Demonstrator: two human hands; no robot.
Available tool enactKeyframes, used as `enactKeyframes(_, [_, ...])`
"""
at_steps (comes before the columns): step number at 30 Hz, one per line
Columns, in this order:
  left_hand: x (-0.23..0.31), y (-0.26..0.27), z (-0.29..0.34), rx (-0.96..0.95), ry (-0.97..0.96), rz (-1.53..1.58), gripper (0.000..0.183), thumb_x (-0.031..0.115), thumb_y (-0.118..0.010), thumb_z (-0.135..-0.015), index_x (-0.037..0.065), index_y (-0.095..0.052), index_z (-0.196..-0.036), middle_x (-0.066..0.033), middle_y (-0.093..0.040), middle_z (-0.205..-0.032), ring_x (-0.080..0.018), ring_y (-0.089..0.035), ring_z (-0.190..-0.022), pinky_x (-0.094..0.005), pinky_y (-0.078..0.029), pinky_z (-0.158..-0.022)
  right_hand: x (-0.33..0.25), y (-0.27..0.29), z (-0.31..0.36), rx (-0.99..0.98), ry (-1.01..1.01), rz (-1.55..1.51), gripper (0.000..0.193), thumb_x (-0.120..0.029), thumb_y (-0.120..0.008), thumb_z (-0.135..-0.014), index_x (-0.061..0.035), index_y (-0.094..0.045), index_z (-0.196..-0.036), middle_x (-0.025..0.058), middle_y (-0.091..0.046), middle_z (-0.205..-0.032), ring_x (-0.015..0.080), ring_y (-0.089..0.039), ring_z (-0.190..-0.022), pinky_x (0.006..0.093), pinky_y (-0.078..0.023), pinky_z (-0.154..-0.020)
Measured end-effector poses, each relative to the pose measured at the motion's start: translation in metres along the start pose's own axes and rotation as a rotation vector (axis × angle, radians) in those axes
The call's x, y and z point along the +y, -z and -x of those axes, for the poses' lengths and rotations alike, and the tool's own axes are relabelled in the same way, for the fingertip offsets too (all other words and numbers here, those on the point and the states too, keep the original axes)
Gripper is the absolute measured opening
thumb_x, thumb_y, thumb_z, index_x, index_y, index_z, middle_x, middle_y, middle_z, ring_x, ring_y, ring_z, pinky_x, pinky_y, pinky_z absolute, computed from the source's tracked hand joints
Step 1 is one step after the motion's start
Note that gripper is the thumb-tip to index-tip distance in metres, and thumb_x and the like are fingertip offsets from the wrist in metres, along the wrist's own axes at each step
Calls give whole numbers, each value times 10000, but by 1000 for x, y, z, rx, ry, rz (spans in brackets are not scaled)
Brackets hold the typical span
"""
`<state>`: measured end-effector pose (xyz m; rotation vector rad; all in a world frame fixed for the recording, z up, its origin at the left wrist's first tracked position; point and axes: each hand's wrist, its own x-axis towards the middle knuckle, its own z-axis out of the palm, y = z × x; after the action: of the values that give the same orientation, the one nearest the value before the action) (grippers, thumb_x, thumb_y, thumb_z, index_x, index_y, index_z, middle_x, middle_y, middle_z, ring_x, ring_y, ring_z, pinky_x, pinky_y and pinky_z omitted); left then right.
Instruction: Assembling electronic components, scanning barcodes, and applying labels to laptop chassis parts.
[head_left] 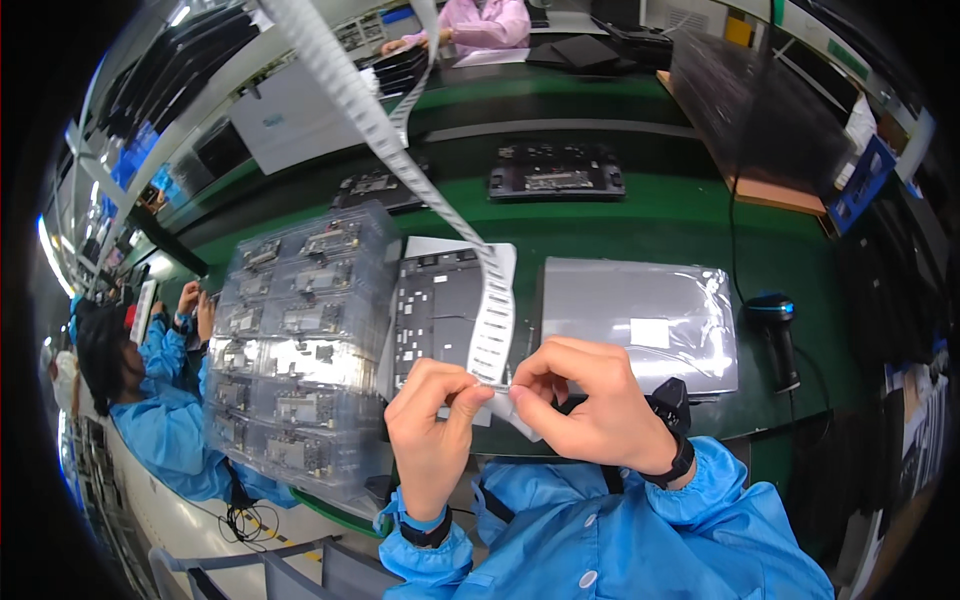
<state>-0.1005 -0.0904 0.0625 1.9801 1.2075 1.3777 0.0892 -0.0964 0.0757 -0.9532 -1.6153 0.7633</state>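
Head view: working the strip of labels (pixel 491 325) well probably means light, even tension and contact only at its margins to avoid creasing. Its lower end lies between the left hand (pixel 430 425), which pinches its edge, and the right hand (pixel 592 405), curled just beside, its grip unclear.

We see bright light, glare on the left tray (pixel 300 358), sheen on the right wrap (pixel 630 300), the strip (pixel 494 320) clear nearby, edges curving into black.
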Motion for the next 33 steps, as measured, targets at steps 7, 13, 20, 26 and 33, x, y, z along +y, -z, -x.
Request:
enactKeyframes(7, [-5,-1,13,60,280,-392,118,32,-698,-910,-15,-730,-1013,-106,-606,-791,-198,-560,-651,-324,-429,-592,25,108,28,156,-760,70,134,-77,-688,-852,57,-691,-839,62,-658,-635,91,-588,-521,255,-451,-472])
enactKeyframes(13, [-7,-57,9,-70,398,-156,179,116,-732,-906,-40,-687,-982,-84,-601,-749,-182,-492,-577,-340,-395,-559,42,130,39,65,-858,68,174,-106,-682,-864,60,-687,-812,73,-636,-602,105,-553,-461,262,-403,-423])
enactKeyframes(20, [-8,-78,10,-124,396,-255,306,179,-785,-890,-18,-642,-1074,-75,-555,-829,-177,-453,-595,-358,-406,-586,41,126,32,57,-872,195,173,-102,-677,-851,57,-686,-781,74,-635,-595,103,-553,-457,261,-397,-416])
enactKeyframes(26, [-6,-77,10,-113,400,-225,300,176,-774,-909,-34,-633,-1070,-61,-544,-808,-131,-453,-584,-321,-386,-568,54,137,42,48,-816,-29,169,-99,-672,-851,66,-700,-870,55,-614,-577,108,-550,-446,271,-400,-405])
enactKeyframes(33, [-4,-80,11,-99,390,-213,286,163,-759,-924,-48,-628,-1066,-50,-537,-772,-105,-447,-577,-294,-362,-552,43,129,29,18,-830,142,191,-107,-691,-824,79,-687,-780,79,-617,-568,125,-560,-434,280,-412,-406])
